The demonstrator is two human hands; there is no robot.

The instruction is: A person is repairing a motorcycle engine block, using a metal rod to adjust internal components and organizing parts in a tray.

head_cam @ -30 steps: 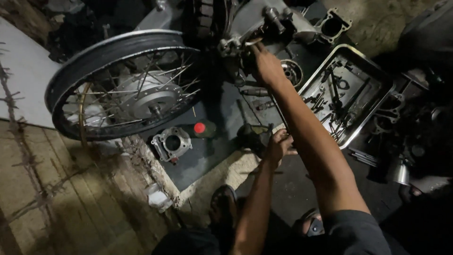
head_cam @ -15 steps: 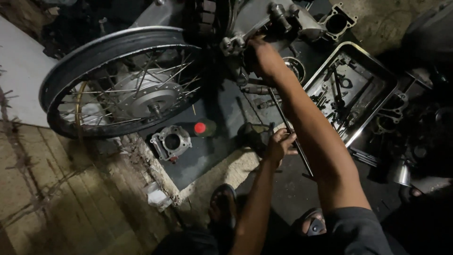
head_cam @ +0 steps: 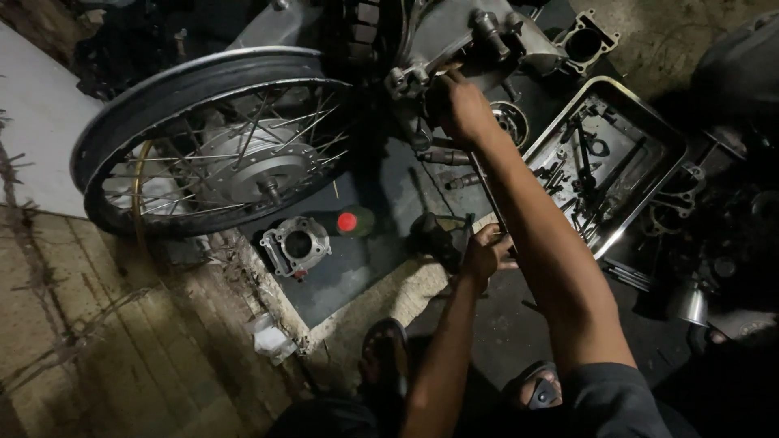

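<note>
The right hand [head_cam: 461,105] is stretched far forward, closed in a fist against the engine casing [head_cam: 454,36] with something thin gripped in it, though what exactly it grips cannot be told in the dim light. From that fist a long thin metal rod [head_cam: 487,191] runs back toward the body, passing partly under the right forearm, its long axis lying almost along the line of that arm. The near end of the rod comes down just beside the left hand [head_cam: 487,253], which is curled loosely at it with fingers bent; whether it actually clasps the rod or a dark tool beside it cannot be told. So the rod spans between the two hands, far end at the right, near end at the left, and the left is the nearer to the body. Left of both hands lie the spoked wheel [head_cam: 215,146] and a loose cylinder block [head_cam: 296,243]; right of the right forearm sits a metal tray [head_cam: 657,134] of tools
</note>
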